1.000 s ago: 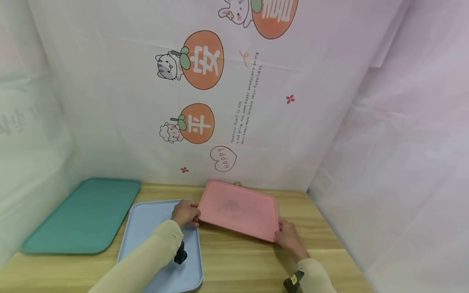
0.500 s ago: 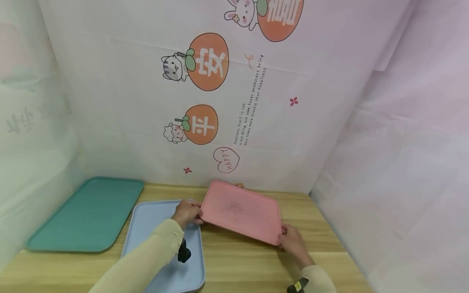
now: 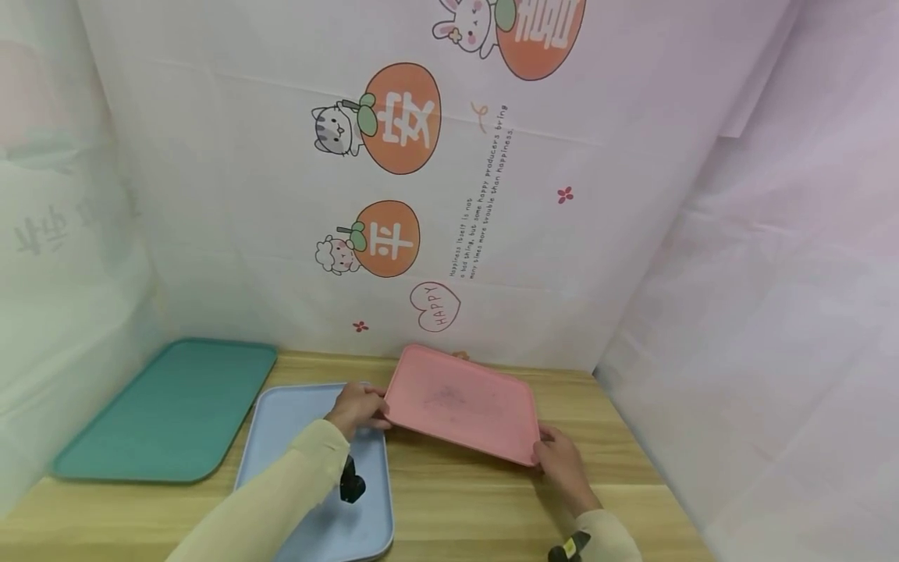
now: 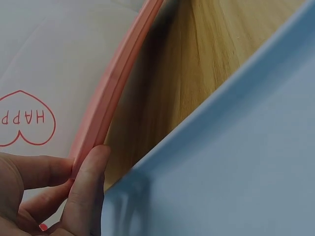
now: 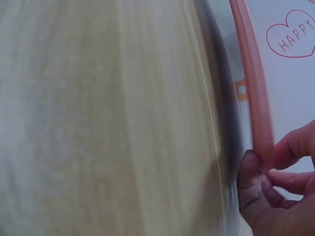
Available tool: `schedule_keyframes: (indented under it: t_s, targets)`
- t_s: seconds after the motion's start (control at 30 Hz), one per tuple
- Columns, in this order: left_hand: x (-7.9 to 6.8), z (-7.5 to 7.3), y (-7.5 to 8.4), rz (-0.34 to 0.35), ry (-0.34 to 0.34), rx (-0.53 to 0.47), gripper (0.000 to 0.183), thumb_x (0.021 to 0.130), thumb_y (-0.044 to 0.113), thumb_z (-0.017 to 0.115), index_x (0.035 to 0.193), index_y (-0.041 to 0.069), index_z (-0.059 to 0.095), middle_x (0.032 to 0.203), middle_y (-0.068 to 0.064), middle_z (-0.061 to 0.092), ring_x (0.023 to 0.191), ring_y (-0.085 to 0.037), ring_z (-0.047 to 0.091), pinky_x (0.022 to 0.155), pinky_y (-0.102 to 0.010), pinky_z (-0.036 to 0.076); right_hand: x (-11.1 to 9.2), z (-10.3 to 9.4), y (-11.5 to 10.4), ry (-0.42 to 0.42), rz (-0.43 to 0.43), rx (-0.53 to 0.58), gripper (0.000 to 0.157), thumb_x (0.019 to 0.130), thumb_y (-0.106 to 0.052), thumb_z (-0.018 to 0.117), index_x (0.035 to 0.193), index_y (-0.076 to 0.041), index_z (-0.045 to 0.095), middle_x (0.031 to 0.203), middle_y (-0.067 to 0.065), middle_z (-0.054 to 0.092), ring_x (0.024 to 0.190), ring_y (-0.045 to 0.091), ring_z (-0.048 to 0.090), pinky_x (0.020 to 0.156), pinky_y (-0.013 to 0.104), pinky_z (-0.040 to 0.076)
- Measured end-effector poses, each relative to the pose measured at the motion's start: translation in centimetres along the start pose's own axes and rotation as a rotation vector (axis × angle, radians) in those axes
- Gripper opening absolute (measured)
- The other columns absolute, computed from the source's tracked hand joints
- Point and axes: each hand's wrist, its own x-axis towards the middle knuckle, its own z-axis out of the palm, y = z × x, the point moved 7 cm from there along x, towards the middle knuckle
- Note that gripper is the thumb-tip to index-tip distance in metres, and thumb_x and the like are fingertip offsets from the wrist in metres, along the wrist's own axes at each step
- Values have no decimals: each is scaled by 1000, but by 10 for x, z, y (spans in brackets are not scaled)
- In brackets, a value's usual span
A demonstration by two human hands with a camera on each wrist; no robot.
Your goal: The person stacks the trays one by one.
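Note:
A pink rectangular tray (image 3: 460, 402) with dark smudges on its middle is held up, tilted, over the back of the table in the head view. My left hand (image 3: 357, 409) pinches its left front corner between thumb and fingers. At the right front corner, my right hand (image 3: 558, 460) grips the rim the same way. In the left wrist view the tray's pink edge (image 4: 110, 88) runs up from the fingertips, above the wood. The right wrist view shows the opposite pink edge (image 5: 255, 88) between thumb and fingers. A light blue tray (image 3: 368, 499) lies below my left forearm.
A green tray (image 3: 165, 414) lies at the left of the wooden table (image 3: 449, 499). Printed white cloth (image 3: 534, 257) hangs behind, and plain cloth (image 3: 772, 351) closes off the right side. A small orange-brown thing (image 3: 460, 355) peeks out behind the pink tray.
The view has shifted slightly, moving everything a little right in the frame. Both hands keep their grip on the pink tray, which stays in nearly the same place and tilt.

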Motion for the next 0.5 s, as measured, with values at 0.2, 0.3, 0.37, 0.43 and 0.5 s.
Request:
schedule_keyframes:
  t_s: [0.2, 0.3, 0.37, 0.43, 0.5]
  targets:
    - [4, -6, -3, -9, -6, 12, 55, 90, -7, 70, 144, -6, 65, 115, -25, 73, 87, -25, 76, 74, -32, 69, 8, -2, -1, 9, 29, 21, 72, 89, -7, 56, 160, 2, 49, 149, 29, 60, 111, 32, 66, 73, 28, 57]
    - [3, -9, -4, -8, -16, 29, 55, 89, -8, 70, 144, -7, 64, 117, -26, 74, 86, -24, 76, 74, -33, 69, 13, -2, 0, -5, 43, 31, 74, 92, -9, 56, 164, -1, 44, 153, 28, 56, 123, 39, 61, 85, 33, 58]
    - [1, -11, -4, -14, -20, 39, 54, 90, -7, 70, 144, -6, 65, 119, -26, 74, 84, -23, 77, 75, -34, 69, 16, -2, 0, -16, 45, 23, 73, 94, -9, 56, 165, 0, 41, 154, 29, 54, 129, 42, 58, 94, 38, 56]
    - [0, -12, -4, -13, -29, 44, 54, 90, -7, 70, 144, -6, 65, 120, -27, 74, 84, -23, 77, 76, -35, 70, 18, -4, -3, -15, 40, 8, 72, 96, -9, 55, 166, 0, 40, 153, 29, 55, 130, 43, 57, 99, 43, 55]
    - [-1, -15, -5, -15, -35, 48, 54, 90, -7, 70, 144, -6, 65, 121, -27, 74, 83, -23, 78, 76, -36, 70, 19, -5, -6, -17, 36, -1, 73, 96, -9, 55, 166, 1, 39, 154, 30, 54, 127, 42, 59, 96, 43, 56]
